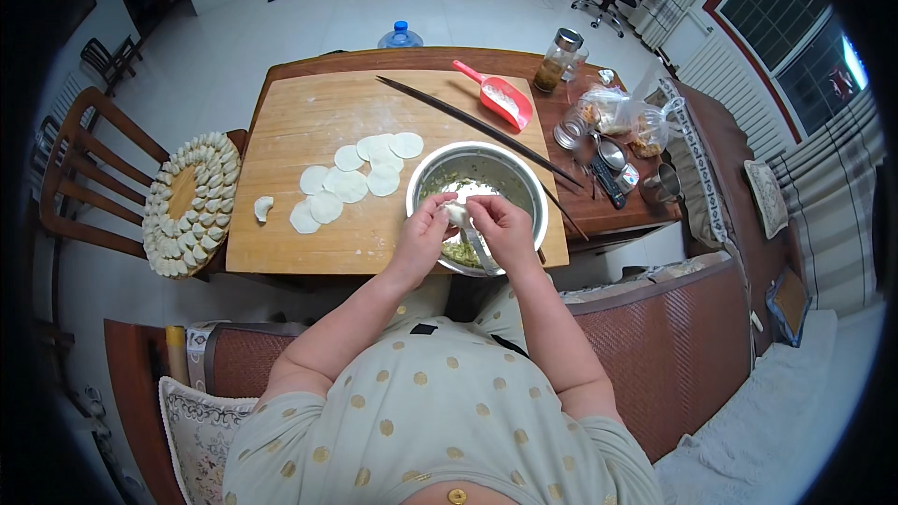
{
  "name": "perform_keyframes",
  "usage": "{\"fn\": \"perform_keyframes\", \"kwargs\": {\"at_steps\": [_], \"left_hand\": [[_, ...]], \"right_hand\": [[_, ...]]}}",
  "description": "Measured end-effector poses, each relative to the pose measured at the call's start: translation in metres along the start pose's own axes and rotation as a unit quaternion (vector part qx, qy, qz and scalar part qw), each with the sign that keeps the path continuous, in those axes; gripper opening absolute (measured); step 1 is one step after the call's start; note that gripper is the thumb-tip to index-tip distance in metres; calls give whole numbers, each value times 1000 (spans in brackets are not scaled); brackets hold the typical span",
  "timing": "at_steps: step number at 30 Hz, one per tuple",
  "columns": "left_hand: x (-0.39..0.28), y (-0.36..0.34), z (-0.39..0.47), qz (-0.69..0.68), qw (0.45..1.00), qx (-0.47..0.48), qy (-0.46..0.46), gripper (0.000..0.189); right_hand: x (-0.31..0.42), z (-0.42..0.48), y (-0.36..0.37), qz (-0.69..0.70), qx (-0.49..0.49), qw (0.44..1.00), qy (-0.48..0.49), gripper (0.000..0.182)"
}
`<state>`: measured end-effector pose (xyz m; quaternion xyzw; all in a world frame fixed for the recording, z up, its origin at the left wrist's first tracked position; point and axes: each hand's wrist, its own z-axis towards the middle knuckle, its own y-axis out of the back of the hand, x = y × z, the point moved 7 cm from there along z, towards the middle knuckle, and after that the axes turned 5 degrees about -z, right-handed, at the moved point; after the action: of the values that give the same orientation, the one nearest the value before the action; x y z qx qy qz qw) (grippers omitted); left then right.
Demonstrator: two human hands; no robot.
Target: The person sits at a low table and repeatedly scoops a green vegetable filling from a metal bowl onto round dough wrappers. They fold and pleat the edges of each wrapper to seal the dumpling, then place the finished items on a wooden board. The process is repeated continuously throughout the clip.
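Above a steel mixing bowl, my left hand and my right hand pinch the edges of one dumpling between their fingertips. Green chopped filling lies in the bowl's lower part, with smears up its wall. A flat metal utensil leans in the bowl below my hands, its end over the near rim. Left of the bowl, several round dough wrappers lie partly overlapping on a floured wooden board. One folded dumpling sits alone near the board's left edge.
A round tray of dumplings rests on a wooden chair at left. Across the board's right side lies a long dark rod, near a red flour scoop. Jars, plastic bags and a remote control crowd the table's right.
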<state>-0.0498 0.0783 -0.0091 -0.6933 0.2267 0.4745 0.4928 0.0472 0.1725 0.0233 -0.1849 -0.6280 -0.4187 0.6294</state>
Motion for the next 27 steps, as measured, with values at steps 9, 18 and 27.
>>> {"fn": "perform_keyframes", "kwargs": {"at_steps": [9, 18, 27], "left_hand": [[8, 2, 1, 96, 995, 31, -6, 41], [-2, 7, 5, 176, 982, 4, -64, 40], [-11, 3, 4, 254, 965, -9, -63, 38]], "right_hand": [[7, -2, -2, -68, -6, 997, 40, 18], [-16, -2, -2, 33, 5, 999, -43, 16], [-14, -4, -3, 64, 1, 997, -43, 18]]}}
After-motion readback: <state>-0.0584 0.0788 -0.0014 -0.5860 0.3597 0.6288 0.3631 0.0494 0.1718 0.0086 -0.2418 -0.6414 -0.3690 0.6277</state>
